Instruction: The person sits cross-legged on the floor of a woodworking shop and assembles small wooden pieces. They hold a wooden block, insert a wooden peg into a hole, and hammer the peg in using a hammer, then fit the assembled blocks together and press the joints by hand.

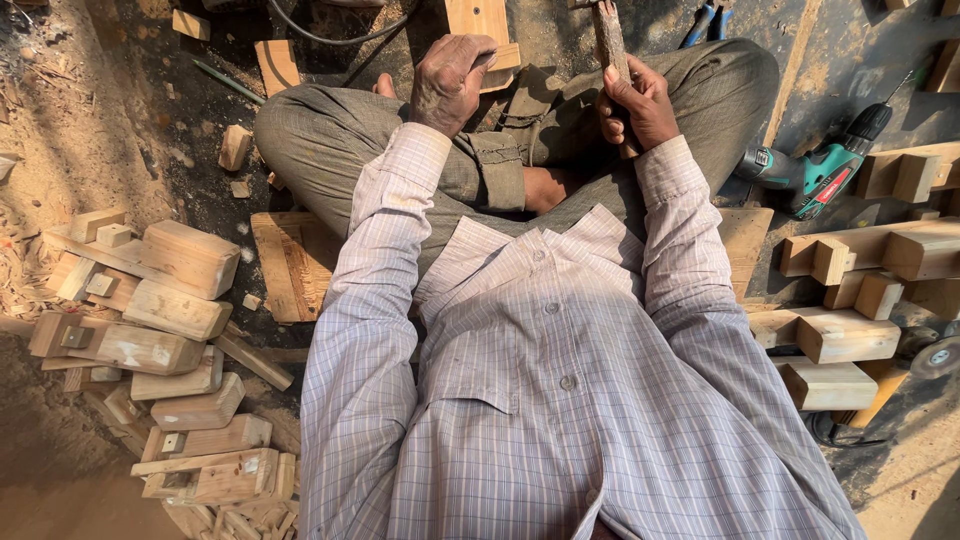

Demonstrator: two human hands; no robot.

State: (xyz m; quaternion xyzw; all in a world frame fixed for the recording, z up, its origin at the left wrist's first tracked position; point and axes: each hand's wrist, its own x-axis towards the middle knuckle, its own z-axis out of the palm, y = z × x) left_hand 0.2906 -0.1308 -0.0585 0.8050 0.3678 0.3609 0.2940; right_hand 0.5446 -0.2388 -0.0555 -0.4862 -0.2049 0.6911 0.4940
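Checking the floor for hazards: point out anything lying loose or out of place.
A green drill lies on its side on the ground by the right knee, and wood shavings litter the left edge beside the heaped blocks. Nothing looks broken.

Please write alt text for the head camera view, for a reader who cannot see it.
A person sits cross-legged on the ground, left hand resting on a wooden block, right hand gripping a wooden handle. Cut wooden pieces and a green drill lie around.
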